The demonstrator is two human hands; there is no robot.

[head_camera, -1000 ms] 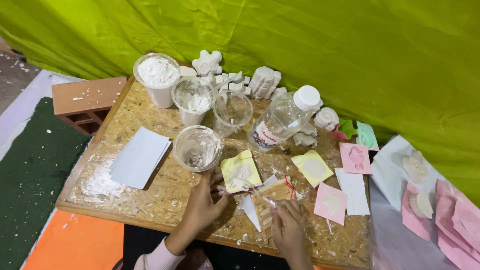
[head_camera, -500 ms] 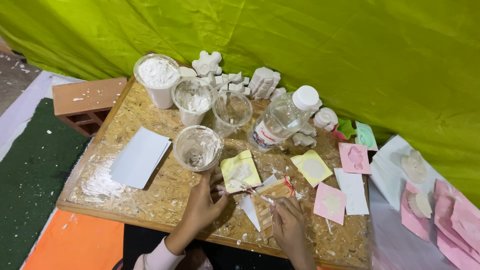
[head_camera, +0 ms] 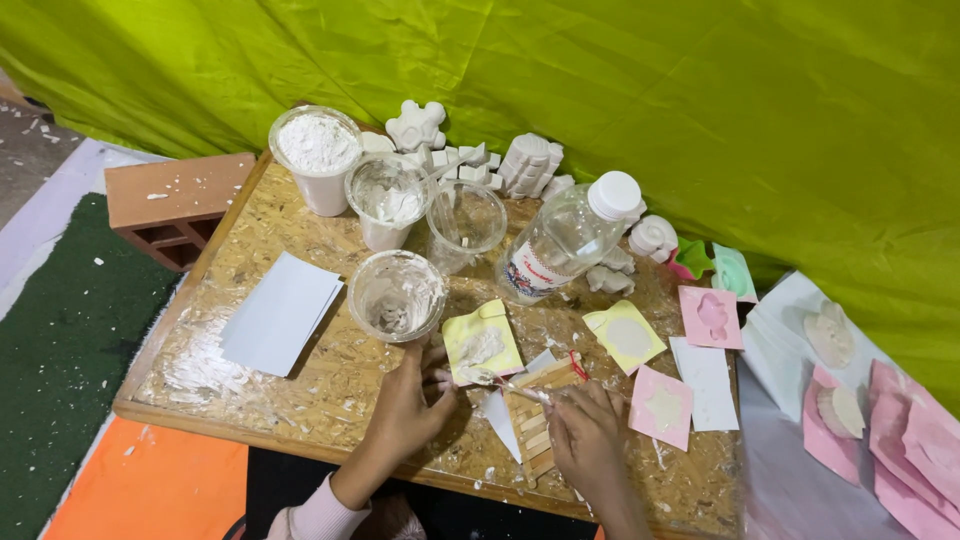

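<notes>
A bright lime-green cloth [head_camera: 620, 80] hangs in folds across the far side as a backdrop. A chipboard desk [head_camera: 200, 370] stands before it. On the left a reddish hollow brick [head_camera: 170, 205] sits on the floor by a dark green mat [head_camera: 60, 340]; an orange sheet [head_camera: 150, 490] lies near.

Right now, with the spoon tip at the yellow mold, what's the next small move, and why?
Probably tip the spoon over the yellow mold and spread. The right hand holds the spoon with its bowl at the mold's lower edge; the mold already holds some white paste, and the left hand rests beside it, seemingly steadying it. The smeared cup sits just behind.
</notes>
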